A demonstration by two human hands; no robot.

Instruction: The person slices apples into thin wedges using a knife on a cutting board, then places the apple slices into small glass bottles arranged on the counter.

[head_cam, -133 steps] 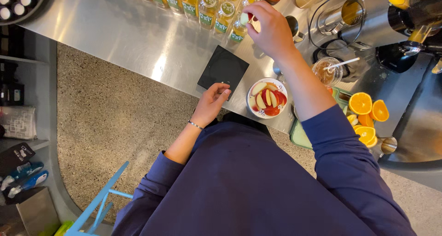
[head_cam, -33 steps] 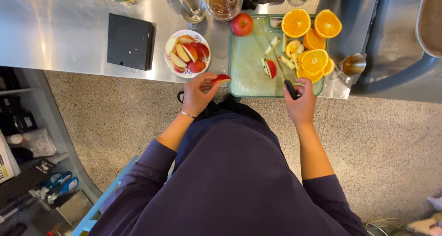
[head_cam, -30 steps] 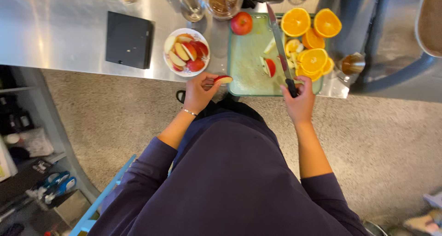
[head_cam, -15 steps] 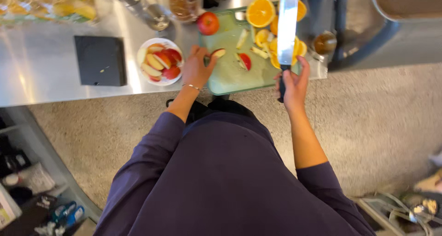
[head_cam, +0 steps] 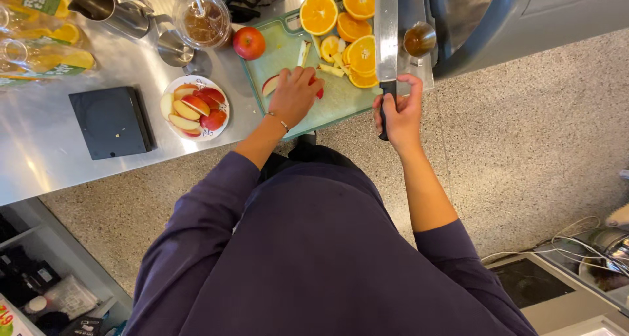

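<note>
Steel counter is carrying a green board [head_cam: 341, 100]; my left hand [head_cam: 293, 97] is pinning an apple piece [head_cam: 270, 85] at 12 o'clock, right hand [head_cam: 398, 110] gripping the knife [head_cam: 386, 21]. I'm judging the blade could nick those fingers.

Far left of the left hand [head_cam: 293, 95], clear bottles [head_cam: 39, 54] of yellow juice carry green-and-orange labels. Nearer, a flat black square device [head_cam: 111, 121] lies, its face dark and blank.
</note>
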